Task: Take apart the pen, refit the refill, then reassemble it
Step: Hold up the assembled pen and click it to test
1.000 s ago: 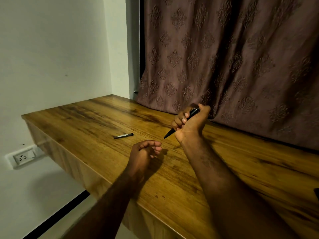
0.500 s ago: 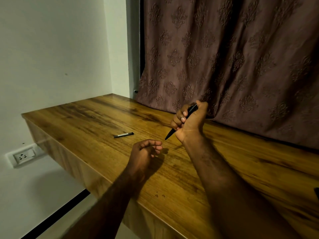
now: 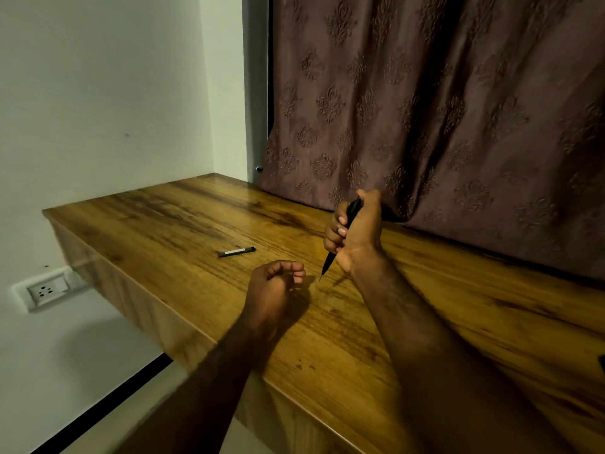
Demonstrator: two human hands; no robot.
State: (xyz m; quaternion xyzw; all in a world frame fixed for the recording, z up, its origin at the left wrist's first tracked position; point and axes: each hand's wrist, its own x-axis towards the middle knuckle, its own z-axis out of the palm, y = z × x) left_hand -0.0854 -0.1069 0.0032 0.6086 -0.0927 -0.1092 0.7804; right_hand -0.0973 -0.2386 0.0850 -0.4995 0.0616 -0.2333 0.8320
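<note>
My right hand [image 3: 355, 234] is wrapped around a black pen [image 3: 328, 267], held nearly upright with its thin tip pointing down just above the wooden table [image 3: 170, 224]. The thumb sits on the pen's top end. My left hand [image 3: 273, 286] rests on the table just left of the tip, fingers loosely curled, holding nothing that I can see. A short black pen piece with a pale band [image 3: 236, 252] lies flat on the table, to the left of and beyond my left hand.
A brown patterned curtain [image 3: 442, 109] hangs along the table's far edge, right behind my right hand. The table's left edge drops off beside a white wall with a power socket [image 3: 45, 291]. A small dark object [image 3: 601, 362] peeks in at the right frame edge.
My right hand has tilted the pen from slanted to nearly upright and lowered its tip toward the table. My left hand and the loose pen piece stay put.
</note>
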